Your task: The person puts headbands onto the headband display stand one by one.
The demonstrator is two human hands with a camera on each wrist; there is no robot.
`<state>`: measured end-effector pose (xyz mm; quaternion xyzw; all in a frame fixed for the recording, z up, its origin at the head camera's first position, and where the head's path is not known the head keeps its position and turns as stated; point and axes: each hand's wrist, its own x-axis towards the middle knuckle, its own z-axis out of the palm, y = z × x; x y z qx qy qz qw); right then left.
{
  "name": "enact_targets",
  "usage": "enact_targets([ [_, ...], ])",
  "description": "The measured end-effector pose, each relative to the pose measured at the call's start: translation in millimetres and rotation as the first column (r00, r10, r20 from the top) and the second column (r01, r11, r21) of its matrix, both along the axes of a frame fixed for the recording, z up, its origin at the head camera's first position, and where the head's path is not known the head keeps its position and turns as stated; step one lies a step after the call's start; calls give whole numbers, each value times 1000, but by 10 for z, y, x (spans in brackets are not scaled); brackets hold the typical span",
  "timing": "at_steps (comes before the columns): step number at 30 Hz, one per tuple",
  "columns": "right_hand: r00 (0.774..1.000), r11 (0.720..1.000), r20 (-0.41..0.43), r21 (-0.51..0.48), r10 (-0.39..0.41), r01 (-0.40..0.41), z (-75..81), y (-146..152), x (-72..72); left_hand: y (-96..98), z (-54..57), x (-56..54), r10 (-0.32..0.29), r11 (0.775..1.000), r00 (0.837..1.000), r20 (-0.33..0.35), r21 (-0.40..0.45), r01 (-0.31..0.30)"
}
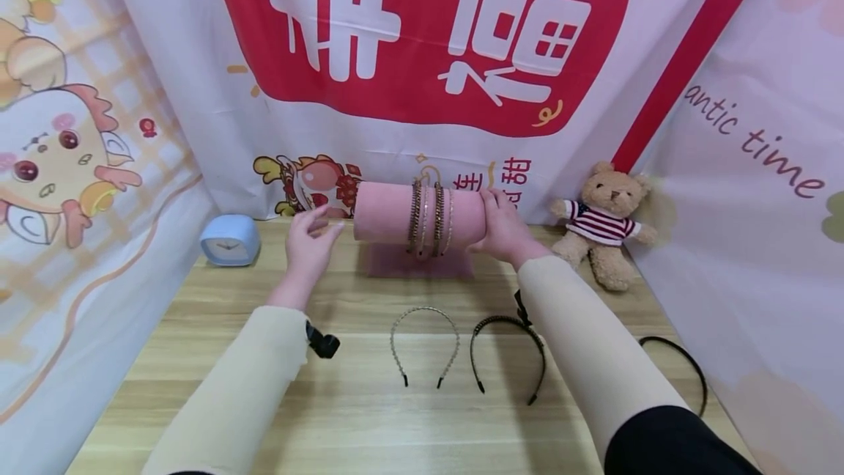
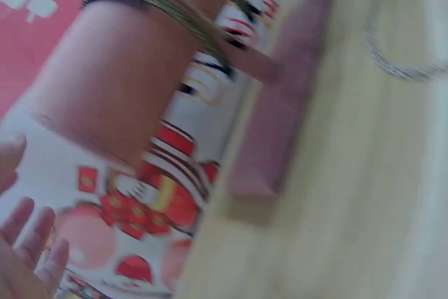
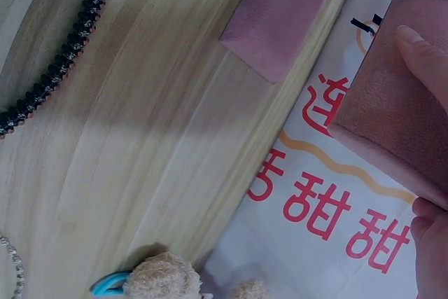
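Right hand [image 1: 505, 229] grips the pink roll [image 1: 384, 212] near the table's [image 1: 369, 424] back edge, left hand [image 1: 308, 246] holds nothing; four headbands [image 1: 438, 212] are on, three others [image 1: 501, 319] off.

Display roll [image 1: 385, 212], centre of the head view: plain pink. Clock [image 1: 229, 240], left: pale blue. Teddy bear [image 1: 615, 193], right: tan — its shirt [image 1: 601, 225] striped maroon and white. Tabletop [image 1: 369, 416], below: pale wood grain. Panel [image 1: 422, 35], top: red, with white characters.
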<state>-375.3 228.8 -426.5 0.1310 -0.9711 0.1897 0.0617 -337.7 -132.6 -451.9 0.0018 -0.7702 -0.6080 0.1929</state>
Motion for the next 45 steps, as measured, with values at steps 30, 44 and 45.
enact_targets([
  [30,1000,1000,14,-4,-2,2,68,-12,54,922,-967,626,-198,735,857,476,-506,452],
  [44,999,1000,36,-12,-5,6,39,-3,32,927,-913,634,-330,911,783,527,-40,410],
  [45,999,1000,34,-11,-4,5,34,-3,28,924,-901,635,-355,920,768,533,51,390],
])
